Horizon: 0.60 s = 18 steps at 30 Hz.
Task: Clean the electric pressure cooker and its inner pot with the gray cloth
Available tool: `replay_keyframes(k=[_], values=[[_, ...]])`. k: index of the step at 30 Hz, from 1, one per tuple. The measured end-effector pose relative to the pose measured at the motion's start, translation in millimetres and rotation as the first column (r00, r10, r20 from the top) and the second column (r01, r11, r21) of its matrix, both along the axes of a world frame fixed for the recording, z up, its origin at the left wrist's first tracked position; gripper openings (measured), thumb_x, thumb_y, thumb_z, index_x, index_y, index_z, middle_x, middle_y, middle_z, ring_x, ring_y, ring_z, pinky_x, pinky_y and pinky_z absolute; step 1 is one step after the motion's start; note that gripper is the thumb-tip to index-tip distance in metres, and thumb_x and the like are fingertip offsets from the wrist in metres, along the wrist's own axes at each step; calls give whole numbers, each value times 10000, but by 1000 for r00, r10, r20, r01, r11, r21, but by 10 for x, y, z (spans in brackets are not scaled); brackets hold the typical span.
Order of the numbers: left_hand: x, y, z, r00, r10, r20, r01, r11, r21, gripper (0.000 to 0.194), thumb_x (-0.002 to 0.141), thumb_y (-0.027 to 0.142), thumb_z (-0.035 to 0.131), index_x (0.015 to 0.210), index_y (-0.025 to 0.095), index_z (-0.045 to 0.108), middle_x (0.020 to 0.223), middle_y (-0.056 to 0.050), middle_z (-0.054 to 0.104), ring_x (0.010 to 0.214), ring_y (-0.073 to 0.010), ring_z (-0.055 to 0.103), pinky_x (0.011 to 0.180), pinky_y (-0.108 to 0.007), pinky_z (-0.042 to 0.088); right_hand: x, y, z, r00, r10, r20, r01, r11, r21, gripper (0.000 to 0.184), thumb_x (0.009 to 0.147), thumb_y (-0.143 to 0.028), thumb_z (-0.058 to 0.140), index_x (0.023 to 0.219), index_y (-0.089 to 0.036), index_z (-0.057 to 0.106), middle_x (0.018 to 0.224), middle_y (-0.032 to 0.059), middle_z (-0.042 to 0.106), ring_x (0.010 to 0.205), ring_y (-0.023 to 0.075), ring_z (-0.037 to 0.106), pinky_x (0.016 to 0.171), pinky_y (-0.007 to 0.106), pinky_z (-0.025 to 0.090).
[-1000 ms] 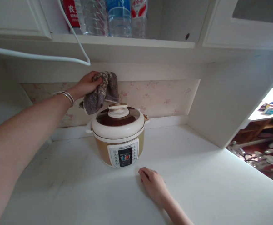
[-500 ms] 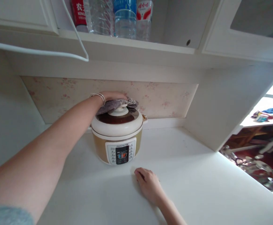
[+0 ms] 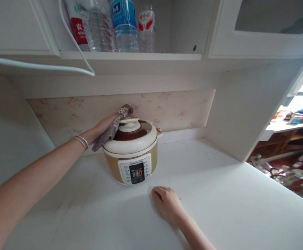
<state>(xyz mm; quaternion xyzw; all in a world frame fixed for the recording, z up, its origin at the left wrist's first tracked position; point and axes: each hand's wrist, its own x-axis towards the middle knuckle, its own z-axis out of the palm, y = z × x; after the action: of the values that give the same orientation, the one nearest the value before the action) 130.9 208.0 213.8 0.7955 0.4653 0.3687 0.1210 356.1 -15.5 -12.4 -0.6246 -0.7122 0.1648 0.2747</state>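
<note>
My left hand (image 3: pixel 105 127) is closed on a grey-brown patterned cloth (image 3: pixel 109 133) at the left side of an electric pressure cooker's lid. The fingers are mostly covered by the cloth. The electric pressure cooker (image 3: pixel 132 152) has a white rim, a brown lid top with a white knob (image 3: pixel 129 124), a gold body and a front control panel. In front of the cooker, my right hand (image 3: pixel 167 204) rests on the white counter (image 3: pixel 110 218) with its fingers curled in. Nothing shows in it.
Overhead, an open cabinet shelf (image 3: pixel 130 57) holds several plastic bottles (image 3: pixel 125 29). A white cable (image 3: pixel 44 66) hangs at the upper left. Floral wallpaper (image 3: pixel 172 107) lines the back. To the right, a side panel (image 3: pixel 247 114) stands before a windowsill with small items.
My left hand has moved with the cloth from the back of the lid, behind the knob, to its left side. My right hand stays resting on the counter. The view has shifted slightly.
</note>
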Motion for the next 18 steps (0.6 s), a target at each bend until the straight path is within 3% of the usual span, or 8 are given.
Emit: replay_keyframes(k=[3,8,13,18], values=[[-67,-210,-102,993,75,87,-74,997,-12,562,893,605,342,1217,222,595,1264,-42,623,1149,-263,566,1011,-394,398,-21,3,0,998,-6,56,6,1000,5,306,960,-279,361,866,-251,652,891,15,705,867,185,624,770,263,358],[-26,-724,-335,996,71,-51,-54,957,286,491,914,523,371,1305,284,547,1425,2,484,1314,-226,429,1108,-388,290,-69,11,19,995,-13,103,13,1000,-3,314,961,-278,357,870,-248,657,891,16,703,871,185,623,778,273,353],[105,-1055,-422,960,44,-277,90,887,454,438,915,460,420,1292,291,564,1370,-2,542,1321,-237,419,1138,-453,204,-106,-3,34,992,-22,126,23,1000,-6,315,963,-285,358,884,-243,660,899,17,702,882,180,620,787,272,349],[292,-1217,-388,862,-116,-494,369,811,454,446,894,420,465,1324,320,533,1414,5,490,1350,-254,378,1146,-482,181,-115,-23,39,991,-19,136,19,1000,2,313,963,-271,351,888,-240,653,896,14,696,883,171,618,784,261,349]])
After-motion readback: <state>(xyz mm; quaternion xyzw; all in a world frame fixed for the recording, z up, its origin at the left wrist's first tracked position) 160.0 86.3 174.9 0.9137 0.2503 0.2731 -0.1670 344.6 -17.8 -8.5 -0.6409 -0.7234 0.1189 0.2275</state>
